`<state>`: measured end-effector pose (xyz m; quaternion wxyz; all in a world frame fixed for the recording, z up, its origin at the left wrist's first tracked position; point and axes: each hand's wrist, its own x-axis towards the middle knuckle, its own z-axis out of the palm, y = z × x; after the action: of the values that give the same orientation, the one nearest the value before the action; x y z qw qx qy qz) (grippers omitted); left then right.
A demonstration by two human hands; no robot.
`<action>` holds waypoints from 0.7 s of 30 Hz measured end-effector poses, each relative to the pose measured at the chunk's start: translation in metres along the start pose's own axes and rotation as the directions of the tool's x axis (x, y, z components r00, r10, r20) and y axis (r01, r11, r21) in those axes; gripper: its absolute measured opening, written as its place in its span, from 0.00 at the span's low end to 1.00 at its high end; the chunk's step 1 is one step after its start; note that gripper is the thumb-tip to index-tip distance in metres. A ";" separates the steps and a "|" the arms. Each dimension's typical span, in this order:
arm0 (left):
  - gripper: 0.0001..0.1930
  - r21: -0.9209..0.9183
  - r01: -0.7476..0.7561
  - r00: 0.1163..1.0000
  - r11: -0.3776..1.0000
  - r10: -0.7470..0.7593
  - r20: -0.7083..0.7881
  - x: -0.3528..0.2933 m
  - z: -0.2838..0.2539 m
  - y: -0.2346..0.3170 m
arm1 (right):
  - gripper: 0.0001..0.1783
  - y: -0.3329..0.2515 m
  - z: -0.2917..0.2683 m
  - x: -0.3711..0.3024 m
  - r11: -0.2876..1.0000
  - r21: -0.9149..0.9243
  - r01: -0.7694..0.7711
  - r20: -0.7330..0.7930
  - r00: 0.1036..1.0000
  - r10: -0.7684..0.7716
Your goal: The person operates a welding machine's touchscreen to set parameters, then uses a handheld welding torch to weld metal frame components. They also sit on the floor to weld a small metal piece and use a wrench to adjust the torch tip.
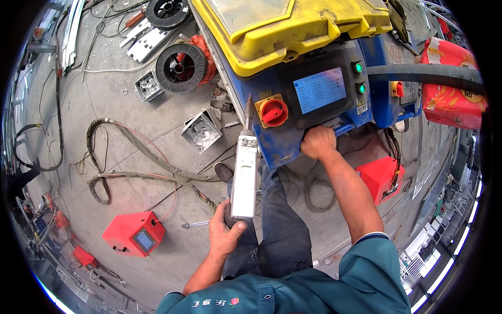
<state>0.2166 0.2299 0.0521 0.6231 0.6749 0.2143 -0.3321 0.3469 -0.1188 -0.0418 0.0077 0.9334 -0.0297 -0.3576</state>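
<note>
My left hand (pixel 224 233) is closed around the rear end of a white handheld welding gun (pixel 243 180). The gun is upright in the view, its metal nozzle (pixel 249 112) pointing away from me beside a blue machine cabinet (pixel 280 144). My right hand (pixel 319 142) makes a fist on the blue handle bar (pixel 344 129) at the cabinet's front; the fingers are partly hidden. Above that hand is a lit screen (pixel 320 90), with a red rotary switch (pixel 273 112) on a yellow plate to its left and green buttons (pixel 357 67) to its right.
A yellow case (pixel 308 26) rests on the cabinet. Left of it lie black wire spools (pixel 181 68) and metal boxes of scraps (pixel 202 131). Cables (pixel 136 175) loop over the floor near a red wire feeder (pixel 133 234) and a wrench (pixel 196 224). Another red box (pixel 380 179) stands right.
</note>
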 end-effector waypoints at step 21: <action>0.53 0.134 -0.066 0.997 0.989 0.070 -0.032 -0.013 0.000 0.024 | 0.16 0.000 -0.002 0.000 1.000 -0.009 -0.013 0.021 1.000 0.013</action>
<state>0.2250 0.2285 0.0783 0.5838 0.7277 0.1799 -0.3119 0.3484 -0.1184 -0.0409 0.0137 0.9293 -0.0345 -0.3676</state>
